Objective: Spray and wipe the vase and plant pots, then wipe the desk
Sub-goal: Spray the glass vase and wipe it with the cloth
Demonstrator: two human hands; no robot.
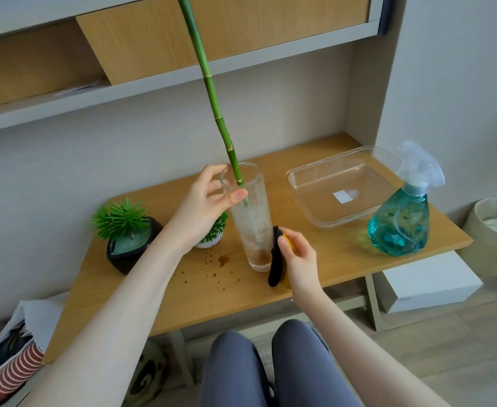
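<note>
Clearly the vase (248,218) is being wiped: the left hand (203,207) is steadying its rim, fingers (235,197) pinching the glass, while the right hand (297,257) is pressing a dark cloth (276,261) low on its side. Next, probably the plant pots (130,248) just left on the worktop (212,292). Brown spill specks (212,268) are waiting; the bamboo stalk (212,89) is leaning overhead.

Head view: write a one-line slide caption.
Left hand steadies tall clear glass vase; right hand presses black-and-yellow sponge against it.
</note>
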